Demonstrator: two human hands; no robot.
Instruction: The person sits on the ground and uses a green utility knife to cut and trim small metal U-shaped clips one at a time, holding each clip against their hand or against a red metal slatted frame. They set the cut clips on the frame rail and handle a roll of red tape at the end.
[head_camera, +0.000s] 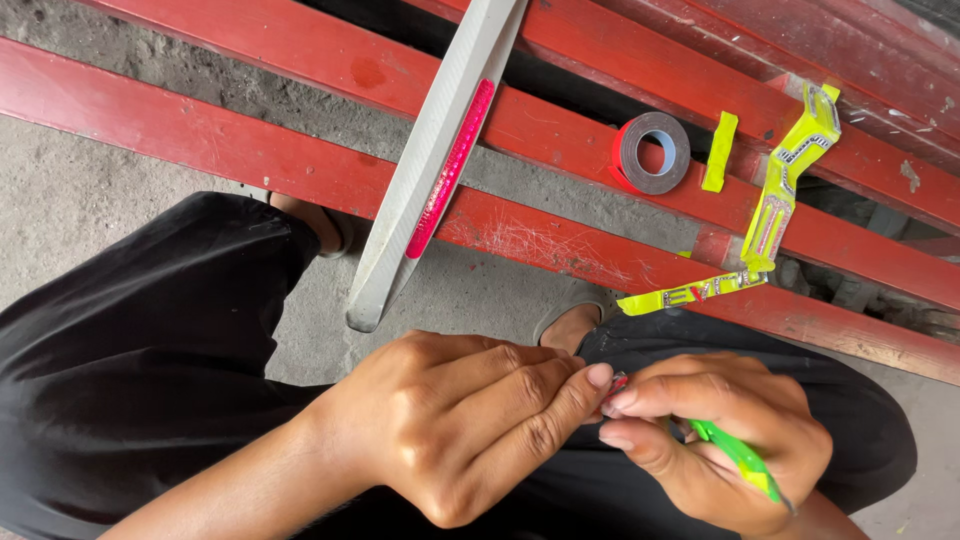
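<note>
1. The left hand (455, 425) and right hand (715, 440) meet fingertip to fingertip above the lap, both curled tight on a small red scrap (615, 385).
2. The right hand also clasps a green tool (740, 460).
3. Beyond, a grey strip (420, 180) bearing pink tape leans across red beams (200, 140).
4. Farther off lie a tape roll (652, 152) and yellow-green sticker pieces (770, 215).

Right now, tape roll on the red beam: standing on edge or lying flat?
On edge, it seems. The tape roll shows its open core sideways and leans on the red beam; neither hand touches it.
</note>
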